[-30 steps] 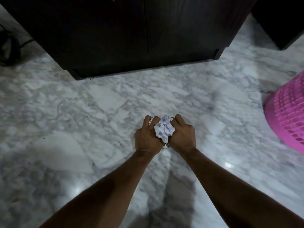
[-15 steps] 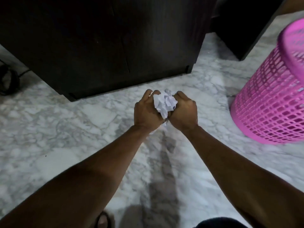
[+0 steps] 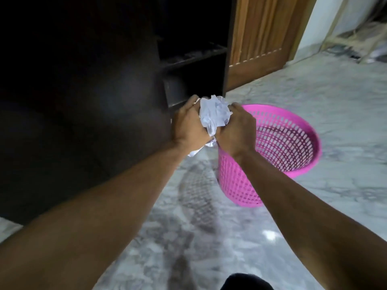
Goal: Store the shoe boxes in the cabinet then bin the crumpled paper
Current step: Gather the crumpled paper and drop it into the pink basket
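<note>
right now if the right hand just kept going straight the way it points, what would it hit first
The right hand, clasping the crumpled paper with the left hand, points forward and slightly left. Probably it would meet the dark cabinet near its open shelf section, passing left of the pink basket. Depth is unclear.

Crumpled paper (image 3: 213, 115): a white, heavily creased wad, clasped between the left hand (image 3: 189, 126) and right hand (image 3: 236, 128), a loose tail hanging below the wrists. Bin (image 3: 278, 151): a pink, perforated plastic basket, upright on the marble floor, open-topped, just right of the wad. Cabinet (image 3: 83, 101): dark wood, standing left, its front blurred.
</note>
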Demonstrator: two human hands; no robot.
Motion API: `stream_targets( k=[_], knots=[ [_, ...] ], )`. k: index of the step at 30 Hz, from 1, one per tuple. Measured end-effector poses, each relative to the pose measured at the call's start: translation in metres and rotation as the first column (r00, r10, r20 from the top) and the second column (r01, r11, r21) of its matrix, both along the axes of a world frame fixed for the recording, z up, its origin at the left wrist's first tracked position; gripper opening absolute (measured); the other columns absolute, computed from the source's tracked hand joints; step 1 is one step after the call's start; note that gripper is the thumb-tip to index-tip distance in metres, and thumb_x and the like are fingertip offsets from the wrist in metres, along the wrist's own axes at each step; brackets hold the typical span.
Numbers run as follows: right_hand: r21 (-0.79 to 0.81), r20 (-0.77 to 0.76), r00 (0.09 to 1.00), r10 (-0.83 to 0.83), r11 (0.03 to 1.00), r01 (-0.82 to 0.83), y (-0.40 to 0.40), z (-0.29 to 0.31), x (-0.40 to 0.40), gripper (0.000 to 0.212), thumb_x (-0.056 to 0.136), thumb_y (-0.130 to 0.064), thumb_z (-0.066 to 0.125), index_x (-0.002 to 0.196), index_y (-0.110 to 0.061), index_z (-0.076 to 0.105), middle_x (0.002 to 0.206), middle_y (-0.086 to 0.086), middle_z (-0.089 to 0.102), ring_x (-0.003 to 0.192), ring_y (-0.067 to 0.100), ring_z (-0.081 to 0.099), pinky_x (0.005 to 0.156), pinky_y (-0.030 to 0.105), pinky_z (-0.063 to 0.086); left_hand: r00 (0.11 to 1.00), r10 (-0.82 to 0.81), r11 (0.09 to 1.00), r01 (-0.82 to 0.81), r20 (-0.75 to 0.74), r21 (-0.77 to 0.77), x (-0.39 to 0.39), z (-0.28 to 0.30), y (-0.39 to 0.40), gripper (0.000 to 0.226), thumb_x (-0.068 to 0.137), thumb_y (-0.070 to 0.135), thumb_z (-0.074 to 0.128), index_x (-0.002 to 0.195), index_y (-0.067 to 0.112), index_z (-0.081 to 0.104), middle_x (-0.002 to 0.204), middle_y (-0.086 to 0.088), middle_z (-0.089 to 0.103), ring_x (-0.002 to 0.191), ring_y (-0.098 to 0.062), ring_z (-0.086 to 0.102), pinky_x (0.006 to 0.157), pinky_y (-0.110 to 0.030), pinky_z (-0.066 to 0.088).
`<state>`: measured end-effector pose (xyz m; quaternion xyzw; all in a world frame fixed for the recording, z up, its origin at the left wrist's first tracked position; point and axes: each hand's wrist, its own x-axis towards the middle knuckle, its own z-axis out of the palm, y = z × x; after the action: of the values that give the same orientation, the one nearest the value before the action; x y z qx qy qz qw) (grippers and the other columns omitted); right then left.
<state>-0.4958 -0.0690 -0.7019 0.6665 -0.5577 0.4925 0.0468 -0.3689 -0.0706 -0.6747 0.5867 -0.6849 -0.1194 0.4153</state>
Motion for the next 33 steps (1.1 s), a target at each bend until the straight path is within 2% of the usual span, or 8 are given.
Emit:
stream_targets(
  k=[8,12,15,18,22,25,29,33],
  knots=[
    [0.223,0.056,0.974,-0.219,0.954,0.201,-0.022,-0.004,-0.095,0.014,0.081,-0.021,0.071,0.080,-0.008,0.067,0.079,0.012,0.065,0.070,0.035,0.063,0.058,0.033,0.039,0.967,-0.239,0.944,0.253,0.091,-0.210,-0.099,-0.018,-0.047,0.022,0.069,0.020,0.073,0.088,0.011,0.067,0.086,-0.011,0.067,0.078,-0.034,0.068,0.064,-0.038,0.057],
    [0.520,0.192,0.962,-0.195,0.851,0.069,-0.035,-0.036,-0.122,0.043,0.077,-0.041,0.054,0.104,-0.011,0.070,0.102,0.012,0.072,0.092,0.033,0.068,0.076,0.039,0.054,0.945,-0.314,0.949,0.309,0.095,0.065,-0.126,-0.066,-0.072,0.052,0.067,0.027,0.076,0.117,0.014,0.067,0.114,-0.012,0.067,0.108,-0.035,0.064,0.084,-0.039,0.054],
    [0.679,0.225,0.959,-0.173,0.734,-0.027,-0.039,-0.058,-0.143,0.075,0.066,-0.062,0.057,0.122,-0.014,0.069,0.117,0.007,0.074,0.109,0.026,0.069,0.082,0.031,0.050,0.853,-0.497,0.836,0.421,0.160,0.351,-0.135,-0.093,-0.089,0.076,0.067,0.058,0.069,0.135,0.023,0.062,0.136,-0.009,0.061,0.133,-0.034,0.053,0.109,-0.041,0.047],
    [0.775,0.117,0.979,-0.166,0.632,0.014,-0.035,-0.067,-0.157,0.080,0.076,-0.040,0.083,0.143,-0.010,0.052,0.142,0.013,0.061,0.130,0.030,0.059,0.101,0.033,0.046,0.824,-0.531,0.752,0.349,0.199,0.560,-0.133,-0.098,-0.095,0.111,0.057,0.059,0.087,0.152,0.027,0.040,0.145,-0.006,0.043,0.138,-0.026,0.045,0.116,-0.039,0.042],
    [0.744,0.141,0.967,-0.211,0.667,0.037,-0.036,-0.068,-0.168,0.094,0.068,-0.031,0.093,0.146,-0.008,0.046,0.141,0.011,0.060,0.129,0.029,0.059,0.105,0.036,0.048,0.721,-0.578,0.749,0.283,0.382,0.600,-0.131,-0.098,-0.100,0.135,0.058,0.062,0.089,0.163,0.024,0.015,0.163,-0.009,0.021,0.156,-0.031,0.021,0.125,-0.046,0.029],
    [0.688,0.426,0.842,-0.331,0.723,-0.064,-0.038,-0.058,-0.167,0.082,0.080,-0.013,0.084,0.148,-0.007,0.038,0.118,0.009,0.061,0.098,0.020,0.064,0.079,0.029,0.054,0.751,-0.533,0.774,0.247,0.389,0.583,-0.132,-0.089,-0.101,0.138,0.063,0.056,0.091,0.164,0.015,0.006,0.169,-0.012,0.011,0.158,-0.033,0.015,0.126,-0.047,0.027],
    [0.583,0.666,0.657,-0.354,0.796,-0.161,-0.045,-0.047,-0.158,0.057,0.089,-0.005,0.067,0.142,-0.008,0.046,0.092,0.001,0.061,0.079,0.007,0.056,0.071,0.025,0.047,0.813,-0.455,0.825,0.232,0.363,0.515,-0.123,-0.080,-0.102,0.135,0.064,0.054,0.092,0.164,0.015,0.010,0.166,-0.016,0.016,0.155,-0.035,0.021,0.124,-0.044,0.031],
    [0.537,0.712,0.616,-0.335,0.826,-0.172,-0.047,-0.039,-0.146,0.057,0.075,-0.019,0.062,0.131,-0.007,0.060,0.101,0.008,0.066,0.085,0.012,0.058,0.073,0.029,0.044,0.794,-0.435,0.844,0.195,0.425,0.500,-0.108,-0.079,-0.104,0.120,0.065,0.060,0.088,0.160,0.021,0.025,0.160,-0.016,0.024,0.151,-0.036,0.028,0.120,-0.043,0.036]
  ],
)
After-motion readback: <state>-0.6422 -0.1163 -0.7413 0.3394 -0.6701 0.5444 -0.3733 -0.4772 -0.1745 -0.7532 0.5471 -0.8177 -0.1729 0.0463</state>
